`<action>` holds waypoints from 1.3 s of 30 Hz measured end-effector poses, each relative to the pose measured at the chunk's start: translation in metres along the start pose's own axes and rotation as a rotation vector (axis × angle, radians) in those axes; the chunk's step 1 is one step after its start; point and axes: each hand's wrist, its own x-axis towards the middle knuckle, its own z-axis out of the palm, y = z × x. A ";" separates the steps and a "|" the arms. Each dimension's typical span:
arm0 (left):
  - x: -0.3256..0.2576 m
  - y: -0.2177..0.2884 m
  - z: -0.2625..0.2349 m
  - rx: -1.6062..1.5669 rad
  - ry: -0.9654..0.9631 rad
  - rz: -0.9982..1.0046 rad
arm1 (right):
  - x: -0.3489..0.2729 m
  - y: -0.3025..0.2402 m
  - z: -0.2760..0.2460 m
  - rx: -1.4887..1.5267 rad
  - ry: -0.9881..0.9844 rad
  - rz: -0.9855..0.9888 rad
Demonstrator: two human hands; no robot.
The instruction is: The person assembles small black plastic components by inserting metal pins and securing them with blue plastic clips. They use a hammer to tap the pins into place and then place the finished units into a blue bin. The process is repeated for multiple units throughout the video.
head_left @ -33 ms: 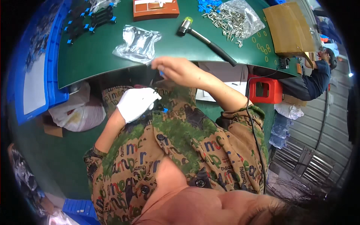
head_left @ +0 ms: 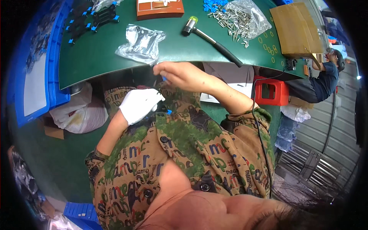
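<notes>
In a white glove, my left hand (head_left: 140,105) is closed on a black part with blue tips (head_left: 169,112). The part is held low in front of my camouflage-patterned jacket, mostly hidden by the glove. Bare and just off the table edge, my right hand (head_left: 184,76) has its fingers bent together. A small blue piece (head_left: 165,78) shows beneath those fingers; the rest of it is hidden. Beyond my right hand, on the green table (head_left: 180,48), lies a clear plastic bag (head_left: 142,44) holding dark parts.
A mallet (head_left: 211,40) lies near the table edge, beside metal pins (head_left: 235,23) and yellow rings (head_left: 268,48). Black parts with blue tips (head_left: 92,17), an orange box (head_left: 160,9) and a cardboard box (head_left: 297,30) stand farther out. A red stool (head_left: 272,92) and another person (head_left: 326,78) are right.
My right hand has come down slightly toward my lap. The left hand has barely moved.
</notes>
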 end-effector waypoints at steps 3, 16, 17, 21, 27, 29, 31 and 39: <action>-0.001 -0.005 0.001 0.014 0.014 0.027 | -0.004 0.003 0.013 -0.108 -0.048 -0.202; 0.001 -0.016 0.005 0.042 0.074 0.110 | -0.009 0.006 0.033 0.070 -0.031 -0.013; 0.000 -0.014 0.004 0.004 0.063 0.056 | -0.011 0.001 0.035 0.157 -0.029 0.074; 0.002 -0.008 0.002 -0.039 0.031 -0.016 | -0.016 -0.004 0.022 0.186 0.069 0.139; 0.002 -0.005 0.002 -0.018 0.014 0.015 | 0.000 0.006 -0.044 -0.720 0.167 -0.069; 0.002 -0.005 0.002 -0.014 0.015 0.016 | 0.008 0.011 -0.050 -0.784 0.122 -0.055; 0.002 -0.006 0.001 -0.005 0.012 0.020 | 0.014 0.009 -0.053 -0.840 0.055 -0.011; 0.000 -0.013 0.002 -0.020 0.052 0.114 | 0.010 0.012 -0.074 -0.911 0.112 0.008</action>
